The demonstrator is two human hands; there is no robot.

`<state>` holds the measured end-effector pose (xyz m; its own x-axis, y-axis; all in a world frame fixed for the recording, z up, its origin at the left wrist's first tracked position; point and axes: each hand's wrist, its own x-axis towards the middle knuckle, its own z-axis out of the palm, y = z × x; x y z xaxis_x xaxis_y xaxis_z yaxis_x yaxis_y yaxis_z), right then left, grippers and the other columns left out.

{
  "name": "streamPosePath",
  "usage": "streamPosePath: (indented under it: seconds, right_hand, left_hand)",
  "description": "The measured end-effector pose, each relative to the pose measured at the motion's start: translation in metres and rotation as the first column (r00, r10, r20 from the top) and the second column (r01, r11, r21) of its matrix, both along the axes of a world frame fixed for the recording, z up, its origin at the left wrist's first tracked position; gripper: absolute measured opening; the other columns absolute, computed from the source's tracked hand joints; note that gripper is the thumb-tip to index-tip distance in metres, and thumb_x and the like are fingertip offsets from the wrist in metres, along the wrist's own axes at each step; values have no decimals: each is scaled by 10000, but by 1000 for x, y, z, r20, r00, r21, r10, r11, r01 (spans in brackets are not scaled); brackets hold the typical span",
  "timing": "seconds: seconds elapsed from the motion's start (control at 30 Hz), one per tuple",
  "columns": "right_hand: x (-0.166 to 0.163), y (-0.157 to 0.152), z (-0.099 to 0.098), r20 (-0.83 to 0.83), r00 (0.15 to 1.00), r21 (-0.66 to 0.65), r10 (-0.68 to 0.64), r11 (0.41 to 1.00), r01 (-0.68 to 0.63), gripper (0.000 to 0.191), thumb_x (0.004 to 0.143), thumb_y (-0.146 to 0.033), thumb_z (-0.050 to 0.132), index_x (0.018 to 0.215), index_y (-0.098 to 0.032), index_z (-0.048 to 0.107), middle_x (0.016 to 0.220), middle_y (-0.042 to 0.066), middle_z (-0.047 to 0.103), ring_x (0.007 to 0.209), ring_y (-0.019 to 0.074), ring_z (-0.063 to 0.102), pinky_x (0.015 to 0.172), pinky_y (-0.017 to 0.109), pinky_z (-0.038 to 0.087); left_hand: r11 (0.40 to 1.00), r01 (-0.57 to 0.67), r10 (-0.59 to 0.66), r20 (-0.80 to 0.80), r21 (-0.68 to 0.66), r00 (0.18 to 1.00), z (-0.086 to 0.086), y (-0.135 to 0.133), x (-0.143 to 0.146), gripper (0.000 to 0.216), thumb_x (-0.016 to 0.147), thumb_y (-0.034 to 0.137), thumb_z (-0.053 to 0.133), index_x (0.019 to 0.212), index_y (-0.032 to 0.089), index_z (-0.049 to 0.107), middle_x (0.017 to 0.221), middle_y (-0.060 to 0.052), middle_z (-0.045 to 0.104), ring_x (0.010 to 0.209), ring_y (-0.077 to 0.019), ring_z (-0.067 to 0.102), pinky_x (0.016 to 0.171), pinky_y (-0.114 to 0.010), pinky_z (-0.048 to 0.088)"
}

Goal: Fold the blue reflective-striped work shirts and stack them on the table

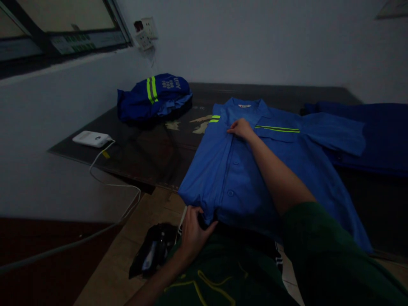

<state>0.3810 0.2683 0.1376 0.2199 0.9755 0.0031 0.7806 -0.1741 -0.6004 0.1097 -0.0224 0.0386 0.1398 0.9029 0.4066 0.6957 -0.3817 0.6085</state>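
Observation:
A blue work shirt point(242, 170) with yellow-green reflective stripes lies front up on a dark table point(153, 148), its collar far from me and its hem hanging over the near edge. My left hand point(194, 233) pinches the shirt's bottom hem at the table edge. My right hand point(241, 128) reaches up the button placket and presses closed fingers on the cloth at chest height, between the two stripes.
A bundled dark blue garment point(153, 97) with reflective stripes sits at the table's far left. More blue fabric point(366, 127) lies at the right. A white device point(91, 138) with a cable rests at the left edge. A black bag point(153, 253) lies on the floor below.

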Motion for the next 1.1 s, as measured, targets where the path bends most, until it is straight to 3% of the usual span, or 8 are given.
streamPosePath:
  seconds: [0.13, 0.27, 0.5, 0.6, 0.67, 0.83, 0.97, 1.1]
  right_hand:
    - [-1, -1, -1, 1, 1000, 5, -16, 1000, 16, 170, 712, -230, 728, 837, -133, 668, 860, 85, 703, 876, 225, 662, 808, 316, 514]
    - [-2, -4, 2, 7, 1000, 2, -1, 1000, 1, 155, 723, -226, 727, 832, -132, 667, 857, 84, 703, 861, 215, 667, 817, 312, 512]
    - [-3, -6, 19, -189, 982, -65, -4, 998, -9, 83, 752, -153, 707, 772, -139, 628, 589, -3, 607, 530, 115, 596, 604, 233, 523]
    - [-5, -5, 31, -297, 954, -29, 38, 998, -49, 82, 780, -130, 686, 763, -139, 606, 509, -34, 550, 461, 85, 545, 529, 194, 504]
    - [-5, -5, 36, -351, 935, 17, 55, 998, -52, 90, 780, -121, 689, 793, -134, 601, 497, -44, 539, 452, 78, 540, 514, 182, 504]
    - [-4, -9, 29, -304, 953, -62, -14, 998, -5, 106, 778, -87, 681, 827, -140, 603, 488, -47, 545, 448, 100, 564, 539, 221, 530]
    - [-5, -12, 14, -220, 975, -104, -39, 994, 16, 136, 774, -110, 695, 858, -159, 600, 565, -18, 620, 477, 117, 603, 579, 251, 540]
    - [-7, -13, 9, -107, 994, -46, 19, 999, -24, 143, 779, -139, 683, 906, -152, 617, 642, 3, 658, 569, 136, 656, 656, 249, 543]
  left_hand:
    - [998, 26, -26, -1, 65, 1000, -10, 7, -1, 127, 801, 177, 569, 900, 196, 492, 862, -31, 514, 816, -189, 569, 704, -301, 489]
    - [987, 67, -66, -9, 143, 998, 1, 11, -18, 115, 763, 100, 502, 821, 198, 482, 907, -60, 532, 856, -197, 576, 734, -312, 500]
    - [947, 189, -185, -42, 259, 982, 65, -1, -54, 152, 791, 101, 498, 894, 209, 474, 868, -33, 631, 767, -162, 644, 660, -260, 529]
    - [881, 307, -293, -95, 359, 951, 93, -4, -63, 136, 820, 107, 533, 911, 206, 520, 867, -33, 637, 763, -156, 640, 683, -271, 536]
    - [830, 381, -368, -112, 407, 923, 101, -5, -62, 108, 843, 122, 553, 917, 199, 563, 869, -43, 631, 753, -153, 624, 663, -266, 531]
    - [768, 514, -494, -159, 381, 855, 74, -6, -45, 195, 900, 109, 480, 955, 173, 655, 831, -68, 620, 768, -163, 594, 646, -264, 503]
    - [788, 545, -514, -181, 287, 839, 39, -3, -32, 281, 875, 48, 462, 1028, 177, 660, 843, -65, 620, 764, -163, 576, 648, -270, 478]
    - [820, 514, -474, -203, 252, 856, 22, 2, -28, 383, 819, -3, 443, 1088, 188, 638, 923, -75, 614, 829, -176, 577, 707, -290, 483]
